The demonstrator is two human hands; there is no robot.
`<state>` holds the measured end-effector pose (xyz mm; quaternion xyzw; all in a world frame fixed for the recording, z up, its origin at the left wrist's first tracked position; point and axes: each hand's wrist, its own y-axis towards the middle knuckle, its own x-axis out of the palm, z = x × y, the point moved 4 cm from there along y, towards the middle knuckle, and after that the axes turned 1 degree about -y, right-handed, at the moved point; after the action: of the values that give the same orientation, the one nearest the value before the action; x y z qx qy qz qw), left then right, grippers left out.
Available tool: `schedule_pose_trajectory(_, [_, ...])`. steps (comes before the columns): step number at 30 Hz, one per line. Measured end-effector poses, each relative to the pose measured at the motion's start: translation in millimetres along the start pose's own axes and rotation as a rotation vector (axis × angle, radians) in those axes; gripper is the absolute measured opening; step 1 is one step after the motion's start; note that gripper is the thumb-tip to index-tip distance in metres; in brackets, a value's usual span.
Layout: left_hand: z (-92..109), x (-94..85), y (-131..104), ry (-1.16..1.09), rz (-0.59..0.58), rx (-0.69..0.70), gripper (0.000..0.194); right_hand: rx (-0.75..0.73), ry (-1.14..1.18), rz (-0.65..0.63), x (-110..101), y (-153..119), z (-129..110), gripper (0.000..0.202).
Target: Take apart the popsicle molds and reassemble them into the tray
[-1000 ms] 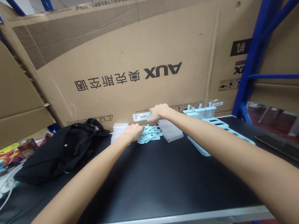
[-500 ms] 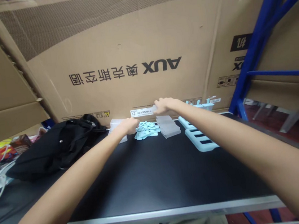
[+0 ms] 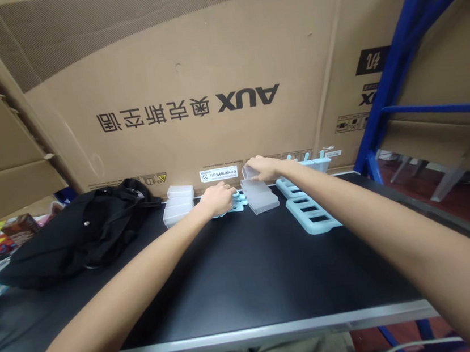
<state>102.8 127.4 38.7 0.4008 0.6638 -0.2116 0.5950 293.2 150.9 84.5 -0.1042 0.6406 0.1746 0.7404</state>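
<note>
My left hand [image 3: 219,198] is over a pile of flat light blue plastic pieces [image 3: 238,201], covering most of it. Its fingers are curled together, and whatever may be in them is hidden. My right hand [image 3: 263,167] grips a small frosted plastic box [image 3: 249,172], raised against the cardboard behind. Just below that box, more frosted plastic boxes [image 3: 262,201] stand in a row on the table. A second row of frosted boxes [image 3: 178,204] is to the left of my left hand.
Light blue slotted racks [image 3: 309,224] lie right of the boxes, partly behind my right forearm. A black bag [image 3: 74,230] rests on the black table [image 3: 230,279] at left. Printed cardboard [image 3: 184,45] walls the back, and a blue metal post [image 3: 394,76] rises at right.
My left hand has shifted right over the light blue pieces, uncovering the left row of boxes. My right hand stays near the back with the frosted box. The camera view has shifted slightly.
</note>
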Motion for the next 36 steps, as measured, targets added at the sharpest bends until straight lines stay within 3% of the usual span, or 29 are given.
schedule_pose_trajectory(7, [1, 10.6, -6, 0.041, 0.041, 0.013, 0.038, -0.021, 0.002, 0.01, 26, 9, -6, 0.047])
schedule_pose_trajectory(16, [0, 13.4, -11, 0.011, 0.141, -0.062, 0.047, 0.015, -0.018, 0.059, 22, 4, -15, 0.048])
schedule_pose_trajectory(20, [10, 17.7, -13, -0.04, 0.136, 0.054, 0.044, 0.006, -0.064, 0.248, 6, -12, -20, 0.043])
schedule_pose_trajectory(25, [10, 22.9, -17, -0.046, 0.111, 0.027, 0.041, 0.002, -0.078, 0.536, -25, -66, -28, 0.033])
schedule_pose_trajectory(28, [10, 22.9, -21, -0.047, 0.122, -0.022, 0.04, 0.123, -0.052, 0.662, -31, -107, -15, 0.03])
schedule_pose_trajectory(32, [18, 22.2, -21, -0.071, 0.177, -0.12, 0.044, 0.499, 0.073, 0.795, -11, -147, 34, 0.031])
schedule_pose_trajectory(36, [28, 27.4, -15, -0.1, 0.168, -0.19, 0.046, 0.837, 0.33, 0.656, 37, -160, 90, 0.035])
